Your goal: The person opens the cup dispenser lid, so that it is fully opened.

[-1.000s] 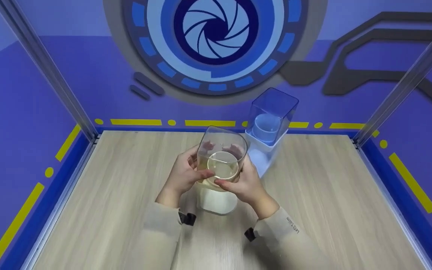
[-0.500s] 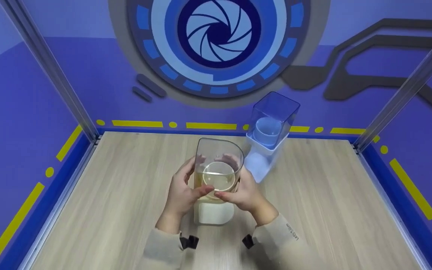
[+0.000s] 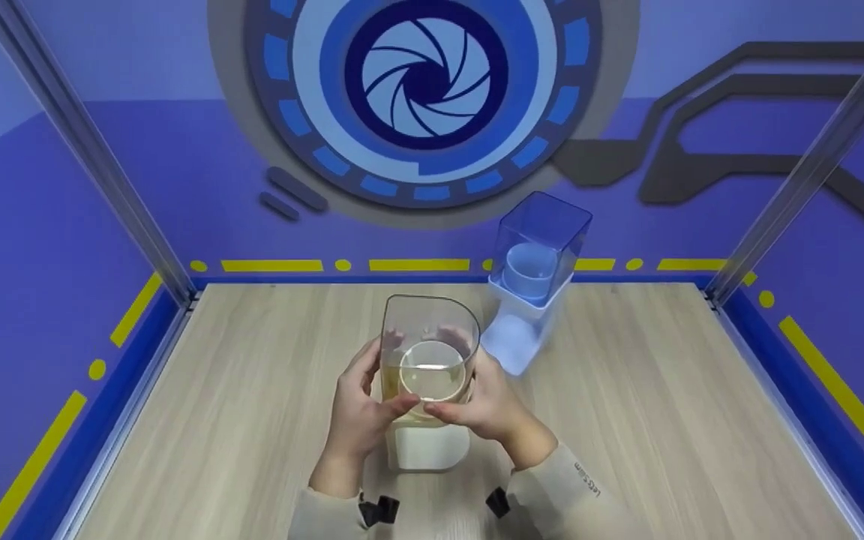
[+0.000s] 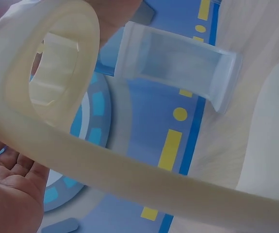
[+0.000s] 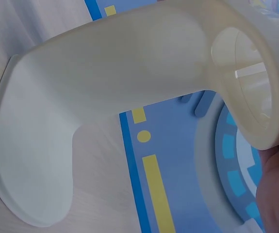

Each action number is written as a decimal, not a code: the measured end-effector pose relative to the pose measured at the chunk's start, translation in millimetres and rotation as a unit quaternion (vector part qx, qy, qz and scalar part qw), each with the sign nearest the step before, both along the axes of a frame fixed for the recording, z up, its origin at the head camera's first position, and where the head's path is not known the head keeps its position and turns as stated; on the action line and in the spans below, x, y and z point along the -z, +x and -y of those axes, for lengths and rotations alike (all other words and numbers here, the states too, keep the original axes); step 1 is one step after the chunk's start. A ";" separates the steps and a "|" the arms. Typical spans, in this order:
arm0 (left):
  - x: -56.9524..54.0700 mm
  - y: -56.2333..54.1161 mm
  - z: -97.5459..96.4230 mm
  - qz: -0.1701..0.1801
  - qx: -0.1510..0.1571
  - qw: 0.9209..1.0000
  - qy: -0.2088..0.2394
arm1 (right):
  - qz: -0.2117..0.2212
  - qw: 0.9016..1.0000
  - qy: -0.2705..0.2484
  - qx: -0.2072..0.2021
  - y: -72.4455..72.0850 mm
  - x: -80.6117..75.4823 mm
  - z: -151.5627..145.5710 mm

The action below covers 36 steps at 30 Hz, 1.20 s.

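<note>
A cream stand with a round opening at its upper part carries a clear, open-topped container with one rounded side. In the head view it is upright near the middle of the table. My left hand grips its left side and my right hand its right, both thumbs at the front below the ring. The other fingers are partly hidden behind it. The left wrist view shows my left palm below the cream opening. In the right wrist view, the stand's foot rests on the table.
A similar pale blue stand with a clear container is just behind and to the right, near the back wall. The wooden table is bounded by blue walls and metal posts.
Both hands have brought the cream stand and container nearer the person and slightly left, turning it a little straighter. The grip is unchanged. The head view has tilted up slightly.
</note>
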<state>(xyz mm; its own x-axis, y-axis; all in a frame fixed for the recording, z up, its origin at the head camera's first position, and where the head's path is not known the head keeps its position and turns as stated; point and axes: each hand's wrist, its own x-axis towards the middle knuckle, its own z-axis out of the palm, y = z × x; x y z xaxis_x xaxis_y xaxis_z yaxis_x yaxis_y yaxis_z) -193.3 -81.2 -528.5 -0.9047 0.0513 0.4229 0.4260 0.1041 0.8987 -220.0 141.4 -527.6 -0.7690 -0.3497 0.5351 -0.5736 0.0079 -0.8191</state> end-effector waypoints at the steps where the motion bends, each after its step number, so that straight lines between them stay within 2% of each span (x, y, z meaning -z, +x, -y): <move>1: 1.4 0.7 -0.4 0.000 -0.002 1.000 0.002 | 0.000 1.000 0.002 0.002 0.5 0.1 -0.3; 7: 5.9 2.0 -3.8 0.001 -0.004 1.000 0.004 | -0.011 1.000 0.016 0.017 1.0 1.7 -4.2; 10: 3.4 1.3 -3.4 0.000 0.017 1.000 0.003 | -0.012 1.000 0.014 0.020 1.8 1.3 -6.3; 14: 2.3 0.9 2.3 0.018 0.048 0.999 0.000 | -0.014 1.000 0.012 0.022 1.0 1.1 -7.1; 20: 8.1 1.3 18.0 0.049 0.085 0.995 -0.011 | -0.013 1.000 0.015 0.016 1.5 1.0 -2.6; 25: 15.7 3.2 32.5 0.027 0.116 0.992 -0.028 | -0.003 1.000 0.015 0.011 5.6 2.8 4.8; 28: 18.6 3.7 35.4 0.021 0.123 0.991 -0.046 | 0.014 1.000 0.015 0.007 7.5 4.0 4.3; 32: 19.6 -0.3 30.9 0.036 0.120 0.990 -0.060 | 0.039 0.999 0.016 0.000 6.3 2.2 -2.6; 36: 22.0 -2.4 28.9 0.052 0.116 0.990 -0.065 | 0.058 0.997 0.007 -0.046 2.1 -1.3 -10.0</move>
<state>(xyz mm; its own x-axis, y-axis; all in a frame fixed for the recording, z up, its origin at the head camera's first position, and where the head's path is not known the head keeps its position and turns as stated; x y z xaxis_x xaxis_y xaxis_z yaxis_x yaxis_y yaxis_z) -195.6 -110.1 -550.5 -0.9009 0.3102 0.3034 0.3570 0.1326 0.9246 -217.8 151.4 -526.3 -0.7901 -0.4283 0.4385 -0.4732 -0.0285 -0.8805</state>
